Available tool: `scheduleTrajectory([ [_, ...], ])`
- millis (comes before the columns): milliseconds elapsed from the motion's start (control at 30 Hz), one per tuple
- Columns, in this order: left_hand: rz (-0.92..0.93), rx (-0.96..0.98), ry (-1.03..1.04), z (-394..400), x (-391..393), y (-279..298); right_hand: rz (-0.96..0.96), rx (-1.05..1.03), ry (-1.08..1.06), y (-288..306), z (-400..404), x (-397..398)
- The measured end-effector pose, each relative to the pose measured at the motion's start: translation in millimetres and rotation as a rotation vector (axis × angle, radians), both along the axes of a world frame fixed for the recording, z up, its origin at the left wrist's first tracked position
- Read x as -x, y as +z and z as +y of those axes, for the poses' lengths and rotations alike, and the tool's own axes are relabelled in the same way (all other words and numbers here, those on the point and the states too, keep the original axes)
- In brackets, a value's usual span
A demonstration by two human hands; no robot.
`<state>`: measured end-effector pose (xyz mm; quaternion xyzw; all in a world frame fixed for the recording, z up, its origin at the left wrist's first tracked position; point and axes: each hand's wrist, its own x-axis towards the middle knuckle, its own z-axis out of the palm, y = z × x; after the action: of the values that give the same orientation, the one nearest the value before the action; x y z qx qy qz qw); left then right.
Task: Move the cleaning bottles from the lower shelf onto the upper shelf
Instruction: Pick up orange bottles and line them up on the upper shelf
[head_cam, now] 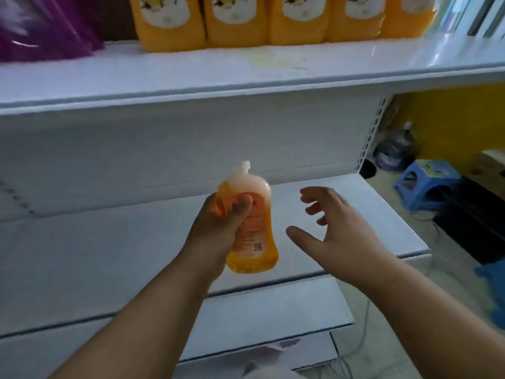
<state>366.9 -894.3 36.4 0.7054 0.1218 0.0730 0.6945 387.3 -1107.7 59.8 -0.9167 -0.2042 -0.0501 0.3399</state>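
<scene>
Purple plastic packaging (41,26), glossy and blurred, sits on the upper shelf (191,75) at the far left of what I see; I'll place everything else against that shelf. Along its back stands a row of orange bottles (273,17), squat and flat-fronted with pale labels, packed shoulder to shoulder. In front of them the shelf is smooth white painted metal, with a faint yellowish stain near its middle (I can't tell whether it is wet).

Below the upper shelf, my left hand (218,228) is wrapped around a single orange bottle (250,228), fingers curled over its front and thumb side hidden. It is translucent plastic, waisted, with a rounded base, a white cap and a printed back label turned toward me. It is lifted clear of the lower shelf (109,242) and tilted, cap toward the back panel.

What worries me: the grip sits high on a slick, curved body, and the heavy liquid end hangs below the hand, so it could slide or swing as I raise it. The upper shelf's front lip overhangs the path, and a careless lift could knock the cap against it. Setting it down could also nudge the crowded row.

Further right, still below that shelf, my right hand (336,228) hovers with fingers spread and holds nothing, just beside the bottle
</scene>
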Motion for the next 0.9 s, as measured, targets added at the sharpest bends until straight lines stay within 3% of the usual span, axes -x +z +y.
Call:
scheduleTrajectory([
  [233, -0.091, 0.136, 0.372, 16, 121, 26, 0.194, -0.132, 0.509, 9, 60, 47],
  [467, -0.234, 0.084, 0.499, 64, 227, 46, 0.377, -0.303, 0.839, 27, 142, 116],
  [700, -0.235, -0.06, 0.64, 157, 314, 63, 0.403, -0.456, 0.919, 42, 258, 196],
  [900, -0.14, -0.396, 0.814, 244, 407, 60, 0.394, -0.638, 0.896, 66, 385, 280],
])
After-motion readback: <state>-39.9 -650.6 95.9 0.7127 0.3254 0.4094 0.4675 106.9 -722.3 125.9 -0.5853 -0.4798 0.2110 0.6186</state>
